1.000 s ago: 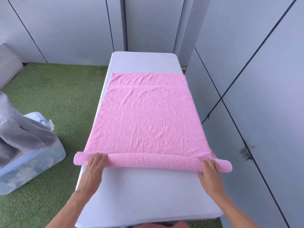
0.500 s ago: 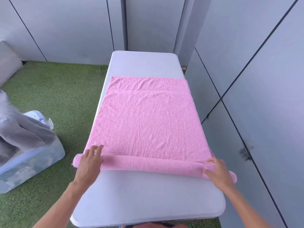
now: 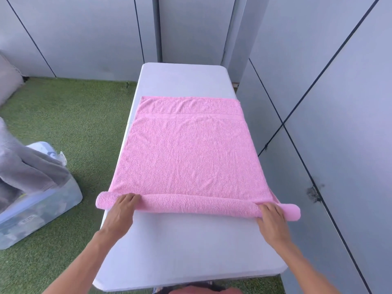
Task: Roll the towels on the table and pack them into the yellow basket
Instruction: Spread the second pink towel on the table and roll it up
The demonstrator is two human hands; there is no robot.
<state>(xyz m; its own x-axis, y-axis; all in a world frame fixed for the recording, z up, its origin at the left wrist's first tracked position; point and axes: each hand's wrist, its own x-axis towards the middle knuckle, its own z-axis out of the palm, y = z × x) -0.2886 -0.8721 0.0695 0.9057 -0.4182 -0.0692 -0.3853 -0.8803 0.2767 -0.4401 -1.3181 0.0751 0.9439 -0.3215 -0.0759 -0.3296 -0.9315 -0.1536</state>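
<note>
Pink towel (image 3: 186, 158) spread flat along white bench (image 3: 182, 247), terry texture, fuzzy nap, uniform pale pink. Woven band with two stitched lines running across near far edge. Far edge straight, stopping short of far end of bench. Left side overhanging left bench edge slightly; right side reaching right bench edge. Near end rolled into tight tube (image 3: 197, 205) lying crosswise, both tube ends sticking out past bench sides. Right tube end smooth and rounded, left end showing slightly looser wrap. A few faint creases across flat part, otherwise smooth.

Left hand (image 3: 122, 211) resting palm-down on left part of roll, fingers fairly straight, draped over top of tube toward far side, pressing rather than clenching. Right hand (image 3: 270, 219) on right part of roll, just inside right end, fingers extended over tube, thumb on near side; pressing, not wrapped tight. Forearms reaching in from near edge.

Bare bench surface between roll and near edge.

Green artificial turf (image 3: 70, 115) on floor to left. Clear plastic storage bin (image 3: 36, 213) on turf at left, near side, with grey cloth (image 3: 23, 166) heaped over it. Grey panelled walls (image 3: 331, 102) at far side and along right, dark seams between panels, dark scuff mark on right wall. Grey cushion-like shape at far left edge, partly cut off.
</note>
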